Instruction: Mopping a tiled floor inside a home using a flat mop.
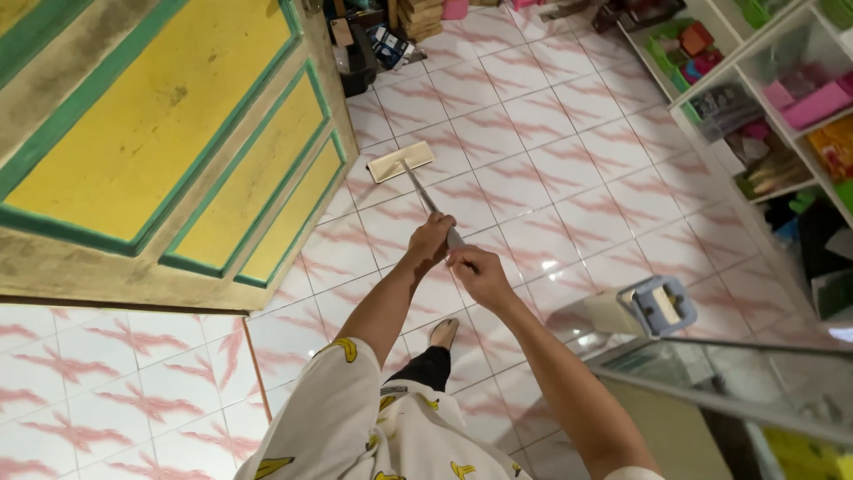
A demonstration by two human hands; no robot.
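My left hand (431, 238) and my right hand (477, 272) both grip the thin metal handle (425, 194) of a flat mop. The left hand is further down the handle, the right hand just behind it. The mop's beige rectangular head (400, 162) lies flat on the white floor tiles with pink streaks (533, 151), close to the lower corner of a yellow door with green trim (178, 142). My bare foot (443, 333) stands on the tiles below my hands.
White shelves (755, 98) with colourful goods line the right wall. A grey and blue mop bucket (657, 305) sits at the right, beside a glass counter (737, 373). Dark boxes and items (373, 49) stand by the door's far end.
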